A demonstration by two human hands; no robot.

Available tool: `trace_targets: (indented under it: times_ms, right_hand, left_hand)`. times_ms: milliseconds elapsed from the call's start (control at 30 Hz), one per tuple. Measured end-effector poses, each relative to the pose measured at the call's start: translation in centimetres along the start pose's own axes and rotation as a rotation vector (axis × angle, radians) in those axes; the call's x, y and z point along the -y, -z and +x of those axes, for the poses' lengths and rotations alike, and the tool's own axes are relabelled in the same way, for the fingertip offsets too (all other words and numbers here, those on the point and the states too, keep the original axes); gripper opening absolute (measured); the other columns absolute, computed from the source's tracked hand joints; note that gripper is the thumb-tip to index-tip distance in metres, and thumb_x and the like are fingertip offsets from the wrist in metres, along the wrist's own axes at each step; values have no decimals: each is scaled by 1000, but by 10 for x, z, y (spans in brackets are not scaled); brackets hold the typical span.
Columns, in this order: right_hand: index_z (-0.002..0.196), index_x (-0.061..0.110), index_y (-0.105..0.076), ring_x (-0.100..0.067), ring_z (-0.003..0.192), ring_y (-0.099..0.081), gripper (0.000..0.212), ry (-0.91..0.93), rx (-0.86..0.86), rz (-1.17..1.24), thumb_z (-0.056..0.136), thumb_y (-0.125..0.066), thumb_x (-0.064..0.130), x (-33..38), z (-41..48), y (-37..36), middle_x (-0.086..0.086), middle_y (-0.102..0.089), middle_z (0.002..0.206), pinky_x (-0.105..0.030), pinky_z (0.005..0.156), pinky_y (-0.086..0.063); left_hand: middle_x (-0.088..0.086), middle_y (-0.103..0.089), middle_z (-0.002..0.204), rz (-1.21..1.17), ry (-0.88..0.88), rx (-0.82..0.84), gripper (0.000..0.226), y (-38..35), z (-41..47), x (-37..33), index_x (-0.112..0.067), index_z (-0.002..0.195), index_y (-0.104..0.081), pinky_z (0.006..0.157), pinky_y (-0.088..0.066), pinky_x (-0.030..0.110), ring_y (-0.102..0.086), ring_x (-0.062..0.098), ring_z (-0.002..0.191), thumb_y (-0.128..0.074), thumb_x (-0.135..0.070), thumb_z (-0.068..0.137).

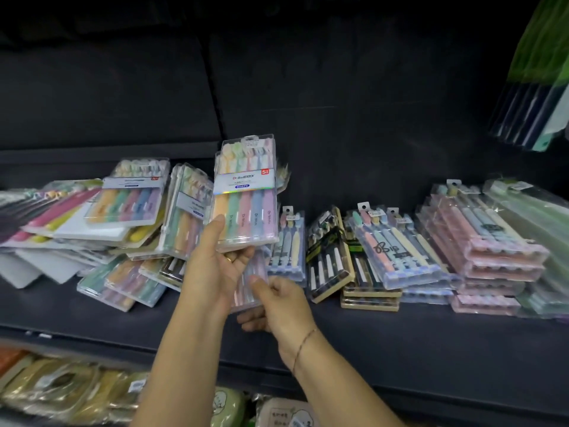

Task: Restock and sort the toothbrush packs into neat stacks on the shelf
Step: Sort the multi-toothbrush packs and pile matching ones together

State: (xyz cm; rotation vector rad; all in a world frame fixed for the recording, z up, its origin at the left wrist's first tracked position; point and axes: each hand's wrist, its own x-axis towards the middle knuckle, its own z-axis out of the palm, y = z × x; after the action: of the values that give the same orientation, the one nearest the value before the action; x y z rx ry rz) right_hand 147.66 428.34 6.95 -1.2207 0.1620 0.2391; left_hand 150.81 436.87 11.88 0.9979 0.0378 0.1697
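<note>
We are partway through, by our judgement. On the right of the shelf [400,334] the packs already lie in sorted groups, and we count five: a short blue stack [288,245], a black-and-tan stack [328,263], a pastel stack [397,251], a taller pink stack [486,251] and some greenish packs [542,229] at the far right edge. Several of these lean or sit askew, so they need squaring up.

The left side is the work not yet done. There a loose heap [123,229] of mixed packs lies tilted and overlapping, too jumbled for us to count.

Two packs are in hand. Our left hand [215,266] holds the five-brush pack [244,195] upright above the middle of the shelf, thumb on its front and fingers curled round its lower edge; its brushes run orange, green, pink, blue and purple. Just below and nearer to us, our right hand [278,303] pinches a second clear pack [246,285], thumb on top and fingers underneath. Both need a matching stack.
</note>
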Motion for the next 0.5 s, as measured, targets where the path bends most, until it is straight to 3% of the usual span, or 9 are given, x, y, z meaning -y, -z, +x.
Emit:
trace_targets:
  times_ms: [100,167,267,400,500]
  right_hand:
    - [95,4,-52,-15,47,-62,18,165,-74,12,99,-55,20,8,-7,10,-18,-52,75,-25,45,-53]
    - [94,-1,-54,-14,48,-62,22,246,-108,-2,99,-53,20,18,-7,16,-11,-57,67,-25,46,-53]
    - [102,-1,-56,-11,44,-60,23,302,-144,1,101,-50,21,38,-1,23,-10,-59,67,-21,44,-49]
    - [104,-2,-58,-8,42,-56,30,305,-153,-47,102,-47,25,47,5,24,-14,-59,68,-20,42,-45]
    - [105,0,-59,-7,42,-54,27,306,-72,-75,104,-43,22,44,8,12,-11,-60,68,-20,42,-44]
  left_hand:
    - [-1,-74,94,73,-64,54,14,3,1,-7,-21,103,-65,70,-54,27,-68,11,82,-52,-25,98]
    - [2,-72,103,138,-79,17,27,6,3,-10,-18,113,-65,72,-53,29,-67,12,84,-58,-34,94]
    - [-2,-67,106,237,-32,-90,44,7,4,-9,-25,110,-67,69,-49,30,-60,13,79,-64,-55,78]
    - [-1,-70,96,162,37,4,17,10,2,-12,-24,103,-64,69,-50,32,-64,11,69,-53,-34,96]
    - [4,-73,109,107,138,181,26,19,0,-20,-28,97,-76,85,-57,45,-70,21,93,-50,-26,96]
